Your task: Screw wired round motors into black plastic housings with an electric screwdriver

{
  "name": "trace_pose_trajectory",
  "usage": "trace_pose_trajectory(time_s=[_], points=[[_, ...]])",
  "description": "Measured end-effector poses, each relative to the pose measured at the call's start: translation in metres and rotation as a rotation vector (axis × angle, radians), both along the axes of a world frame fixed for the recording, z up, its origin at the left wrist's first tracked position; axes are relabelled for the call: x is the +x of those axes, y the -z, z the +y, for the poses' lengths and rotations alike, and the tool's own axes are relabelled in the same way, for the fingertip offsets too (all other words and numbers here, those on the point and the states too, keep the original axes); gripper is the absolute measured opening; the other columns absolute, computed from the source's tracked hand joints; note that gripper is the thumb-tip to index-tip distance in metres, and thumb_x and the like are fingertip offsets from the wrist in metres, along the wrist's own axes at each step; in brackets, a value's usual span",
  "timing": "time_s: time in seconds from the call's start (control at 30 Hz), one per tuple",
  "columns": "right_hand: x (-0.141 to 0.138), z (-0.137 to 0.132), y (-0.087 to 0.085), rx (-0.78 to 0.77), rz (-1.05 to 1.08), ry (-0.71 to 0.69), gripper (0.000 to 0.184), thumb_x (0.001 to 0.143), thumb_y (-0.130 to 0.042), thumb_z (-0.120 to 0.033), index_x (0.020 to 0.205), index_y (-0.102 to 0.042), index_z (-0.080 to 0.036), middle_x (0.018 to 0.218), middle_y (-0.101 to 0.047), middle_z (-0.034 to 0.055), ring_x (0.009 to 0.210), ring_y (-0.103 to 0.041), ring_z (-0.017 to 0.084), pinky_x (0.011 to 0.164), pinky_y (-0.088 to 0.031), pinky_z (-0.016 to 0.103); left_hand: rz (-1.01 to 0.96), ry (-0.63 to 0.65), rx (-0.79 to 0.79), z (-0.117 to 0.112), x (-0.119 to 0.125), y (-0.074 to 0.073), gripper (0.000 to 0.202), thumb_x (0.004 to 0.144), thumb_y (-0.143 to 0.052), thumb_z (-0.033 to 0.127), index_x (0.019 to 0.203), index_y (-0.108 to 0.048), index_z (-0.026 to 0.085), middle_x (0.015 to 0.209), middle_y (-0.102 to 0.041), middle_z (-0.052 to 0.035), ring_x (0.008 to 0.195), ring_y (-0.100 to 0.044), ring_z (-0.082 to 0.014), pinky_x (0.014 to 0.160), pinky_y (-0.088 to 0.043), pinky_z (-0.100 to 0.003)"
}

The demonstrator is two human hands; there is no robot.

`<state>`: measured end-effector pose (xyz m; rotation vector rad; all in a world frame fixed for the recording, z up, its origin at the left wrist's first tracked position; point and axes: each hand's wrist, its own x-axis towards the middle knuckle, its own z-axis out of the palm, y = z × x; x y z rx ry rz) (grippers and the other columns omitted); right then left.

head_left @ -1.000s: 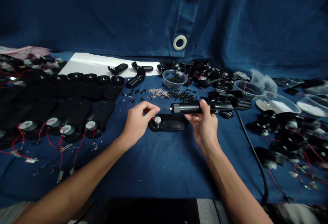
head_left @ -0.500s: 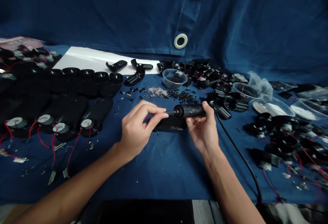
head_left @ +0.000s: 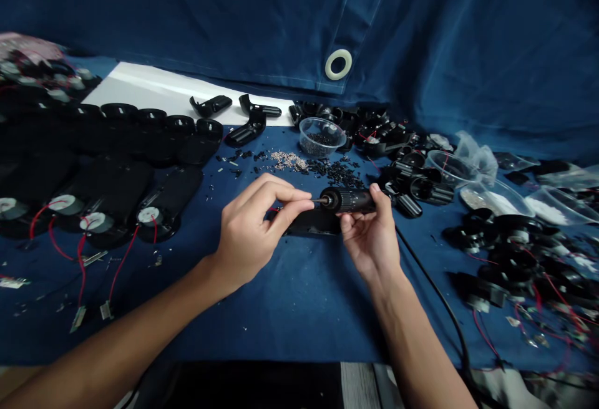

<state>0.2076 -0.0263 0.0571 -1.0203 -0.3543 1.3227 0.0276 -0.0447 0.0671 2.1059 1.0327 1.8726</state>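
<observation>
My right hand is wrapped round a black electric screwdriver, which lies level with its tip pointing left. From its nose sticks a thin metal bit. My left hand pinches the end of that bit between thumb and fingertips; whether a screw sits there is hidden by the fingers. Just below and behind the screwdriver rests a black plastic housing on the blue cloth, partly covered by the hands. A black cord runs from the right hand's side down to the table's front edge.
Black housings with motors and red wires fill the left. Loose screws and small black parts lie beyond my hands, near a clear bowl. More motor parts and tubs crowd the right. A blue curtain hangs behind.
My left hand has shifted slightly right along the bit toward the screwdriver's nose, and less of the bit shows. The camera view has tilted a little. The right hand keeps its grip.
</observation>
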Motion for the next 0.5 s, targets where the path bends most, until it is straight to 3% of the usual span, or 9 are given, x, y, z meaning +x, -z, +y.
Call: trace_pose_trajectory(time_s=[0.27, 0.5], points=[[-0.002, -0.001, -0.001, -0.015, -0.012, 0.013, 0.027, 0.076, -0.066, -0.039, 0.072, -0.058, -0.014, 0.056, -0.064, 0.0004, 0.044, -0.061, 0.01, 0.042, -0.053, 0.014, 0.114, -0.007, 0.059, 0.002, -0.006, -0.001, 0.004, 0.083, -0.064, 0.009, 0.085, -0.064, 0.013, 0.081, -0.067, -0.002, 0.078, -0.061, -0.0102, 0.073, -0.05, -0.023], [-0.006, -0.001, 0.002, -0.077, -0.041, 0.025, 0.027, 0.078, -0.063, -0.038, 0.07, -0.058, -0.013, 0.054, -0.064, 0.0021, 0.044, -0.061, 0.01, 0.043, -0.053, 0.014, 0.136, 0.018, 0.029, 0.006, -0.007, 0.009, 0.004, 0.084, -0.063, 0.01, 0.083, -0.06, 0.012, 0.079, -0.063, -0.0018, 0.075, -0.059, -0.009, 0.071, -0.049, -0.023]])
